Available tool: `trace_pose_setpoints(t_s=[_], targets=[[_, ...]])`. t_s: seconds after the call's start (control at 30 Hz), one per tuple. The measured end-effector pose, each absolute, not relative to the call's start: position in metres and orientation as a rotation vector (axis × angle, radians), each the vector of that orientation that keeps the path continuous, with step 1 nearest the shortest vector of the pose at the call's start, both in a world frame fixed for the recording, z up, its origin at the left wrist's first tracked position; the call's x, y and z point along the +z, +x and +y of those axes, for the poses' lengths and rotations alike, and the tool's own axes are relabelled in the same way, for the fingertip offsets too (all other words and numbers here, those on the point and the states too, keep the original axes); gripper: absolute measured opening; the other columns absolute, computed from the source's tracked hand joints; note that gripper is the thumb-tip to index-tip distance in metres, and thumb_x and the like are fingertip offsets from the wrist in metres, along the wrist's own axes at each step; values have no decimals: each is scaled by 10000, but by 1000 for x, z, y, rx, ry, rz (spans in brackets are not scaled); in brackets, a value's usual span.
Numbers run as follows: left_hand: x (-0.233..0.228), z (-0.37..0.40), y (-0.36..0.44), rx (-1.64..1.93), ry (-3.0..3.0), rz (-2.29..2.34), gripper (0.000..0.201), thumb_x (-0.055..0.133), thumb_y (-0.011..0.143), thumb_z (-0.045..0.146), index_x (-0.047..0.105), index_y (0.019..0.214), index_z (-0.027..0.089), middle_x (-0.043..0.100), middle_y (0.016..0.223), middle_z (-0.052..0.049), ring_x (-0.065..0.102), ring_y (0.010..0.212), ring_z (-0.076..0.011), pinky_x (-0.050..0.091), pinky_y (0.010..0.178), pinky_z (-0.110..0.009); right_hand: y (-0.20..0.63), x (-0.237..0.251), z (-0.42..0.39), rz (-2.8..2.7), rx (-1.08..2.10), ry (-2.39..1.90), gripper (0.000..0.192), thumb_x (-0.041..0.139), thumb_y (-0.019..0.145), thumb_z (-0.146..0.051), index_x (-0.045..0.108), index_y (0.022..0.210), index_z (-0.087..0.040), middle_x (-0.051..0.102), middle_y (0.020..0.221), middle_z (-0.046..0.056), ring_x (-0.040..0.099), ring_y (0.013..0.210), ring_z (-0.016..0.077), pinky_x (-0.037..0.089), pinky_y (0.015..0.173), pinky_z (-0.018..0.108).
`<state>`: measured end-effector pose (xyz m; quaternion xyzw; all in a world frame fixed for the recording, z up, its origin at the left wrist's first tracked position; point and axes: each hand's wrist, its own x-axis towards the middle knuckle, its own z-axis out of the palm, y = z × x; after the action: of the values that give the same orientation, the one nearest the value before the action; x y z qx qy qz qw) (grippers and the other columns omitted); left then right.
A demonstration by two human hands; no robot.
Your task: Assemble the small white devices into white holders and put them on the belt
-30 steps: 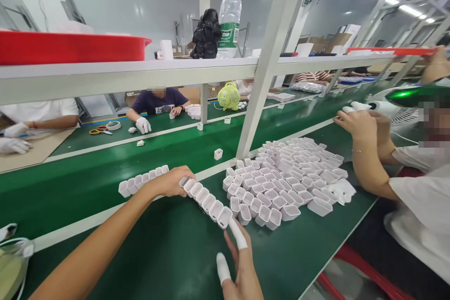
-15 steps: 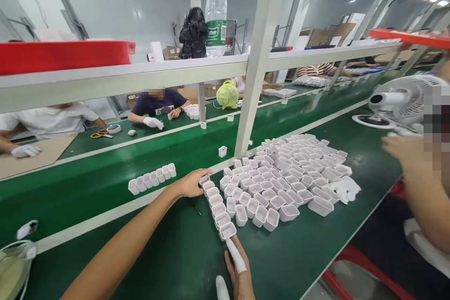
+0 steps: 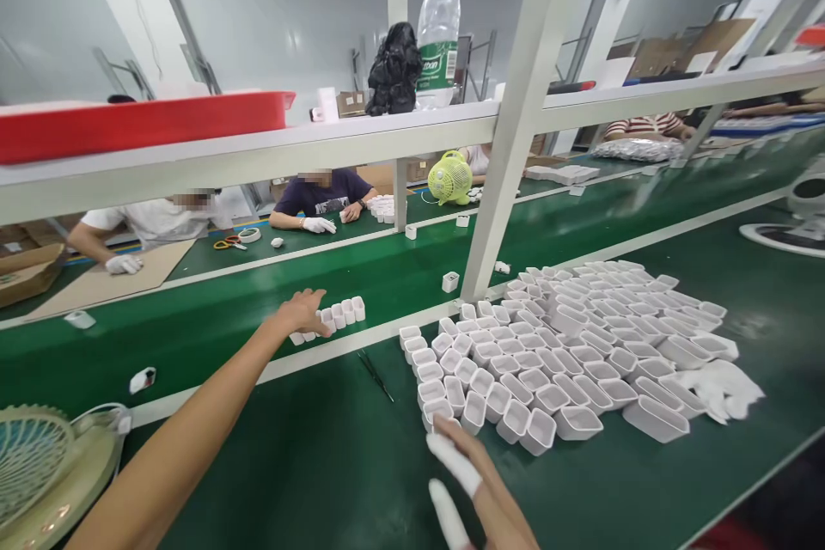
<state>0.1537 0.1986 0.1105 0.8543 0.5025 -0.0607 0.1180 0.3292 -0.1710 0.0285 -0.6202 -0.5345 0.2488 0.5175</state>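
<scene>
My left hand [image 3: 304, 312] reaches over a short row of white cups [image 3: 348, 310] on the green belt, fingers stretched out; it hides part of the row, and I cannot tell whether it touches it. My right hand [image 3: 480, 481] has white coverings on two digits and its fingers apart. It is by the near end of a line of white cups [image 3: 426, 372], holding nothing. That line stands against a large group of small white open cups [image 3: 547, 361] on the green table. Tweezers [image 3: 375, 375] lie left of the line.
A white upright post [image 3: 509, 129] rises beyond the cups to a shelf [image 3: 361, 133] with a red tray [image 3: 148, 122] and a water bottle [image 3: 439, 34]. White cloth [image 3: 725, 387] lies at right. A pale green fan [image 3: 39, 473] stands at lower left. Co-workers sit across the belt.
My left hand has left the far end of the cup line and moved to the row on the belt. My right hand has come off the near end. The view has swung left.
</scene>
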Motion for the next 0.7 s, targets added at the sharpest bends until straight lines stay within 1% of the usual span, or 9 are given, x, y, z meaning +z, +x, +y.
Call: trace_pose_setpoints(t_s=[0.03,0.07,0.13,0.23,0.3,0.37,0.43,0.5,0.7], targets=[[108,199,147,-197,2487,1507,1064,868,547,447,446,1495,212,435,1589,-239,399,1463,-470,405,1118,-542,338,43,-156,-1324,555,-1468,456,586,980,-332,589,1430,-410,526,1550,6,509,1425,309,475,1172,461],[105,199,141,-209,2478,1534,1051,860,549,462,455,1487,218,448,1583,-232,417,1455,-461,419,1107,-522,346,57,-137,-1449,498,-1452,469,579,973,-302,582,1437,-370,504,1567,19,484,1444,307,417,1214,485],[98,197,134,-209,2465,1565,1025,843,560,477,466,1477,215,483,1558,-228,456,1432,-448,441,1083,-493,359,78,-93,-1598,400,-1458,461,552,962,-241,584,1419,-286,470,1586,59,473,1450,299,388,1226,500],[89,194,131,-170,2441,1590,1018,829,582,476,455,1485,193,520,1522,-233,501,1401,-430,459,1062,-455,369,90,-18,-1671,473,-1579,551,541,885,-106,545,1429,-191,476,1561,115,458,1452,282,362,1229,489],[85,194,130,-133,2422,1606,1020,825,594,469,438,1495,188,529,1510,-231,509,1398,-418,464,1055,-434,372,88,30,-1651,521,-1653,539,577,849,-65,577,1384,-131,551,1465,172,552,1354,302,432,1164,478],[81,195,130,-92,2402,1619,1013,821,604,452,425,1498,188,535,1499,-231,512,1397,-414,471,1044,-424,373,80,70,-1614,561,-1730,405,655,860,-96,644,1265,-91,625,1334,193,622,1242,316,483,1096,488],[76,195,130,-47,2384,1627,994,816,617,428,418,1496,191,541,1488,-228,533,1379,-405,483,1021,-412,375,70,99,-1573,594,-1795,325,699,935,-228,642,1242,-138,644,1301,127,639,1189,284,527,1025,509],[72,194,132,2,2367,1630,960,810,634,399,419,1486,196,552,1474,-219,570,1347,-386,500,989,-393,376,62,118,-1531,634,-1838,321,684,976,-326,633,1252,-171,649,1283,94,661,1122,254,569,949,474],[63,184,142,208,2357,1596,725,780,728,286,493,1386,185,664,1333,-179,637,1267,-333,517,949,-347,372,58,132,-1479,663,-1860,310,657,997,-369,641,1230,-166,670,1214,74,688,1013,227,603,857,418]])
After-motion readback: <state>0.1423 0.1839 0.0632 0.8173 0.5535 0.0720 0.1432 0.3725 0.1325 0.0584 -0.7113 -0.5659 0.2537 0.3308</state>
